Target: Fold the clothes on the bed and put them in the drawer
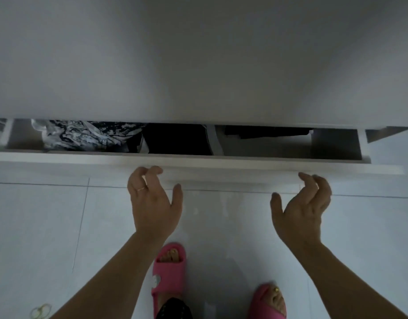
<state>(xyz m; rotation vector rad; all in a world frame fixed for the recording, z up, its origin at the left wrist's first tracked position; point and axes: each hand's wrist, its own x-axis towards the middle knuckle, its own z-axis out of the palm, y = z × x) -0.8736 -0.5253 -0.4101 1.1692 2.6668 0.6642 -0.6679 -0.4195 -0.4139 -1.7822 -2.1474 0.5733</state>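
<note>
From my head camera, looking straight down, the drawer (pixel 198 168) stands open by only a narrow gap under the white cabinet front (pixel 198 65). The clothes lie inside it. A black-and-white patterned garment (pixel 83 135) is at the left, with a dark garment (pixel 177 140) beside it. Past what looks like a white partition (pixel 213 140), another dark piece (pixel 267 132) sits towards the back. The bed is not in view, so I cannot say whether anything is left there.

My left hand (pixel 152 203) and right hand (pixel 302 203) are raised to the drawer's front panel, well apart from each other. I judge that spacing is so the long front moves evenly and does not skew. On both hands the fingers are loosely curled with the thumbs spread, and they hold nothing. My left fingertips (pixel 152 171) reach the lip of the panel, but I cannot tell whether they touch it. The same goes for the right hand.

I stand close in my pink slippers (pixel 168 272) on the pale tiled floor (pixel 37 226). With clothes in the drawer, I judge this is the last part of a putting-away step. I cannot tell whether a push shut or a pull wider comes next.
</note>
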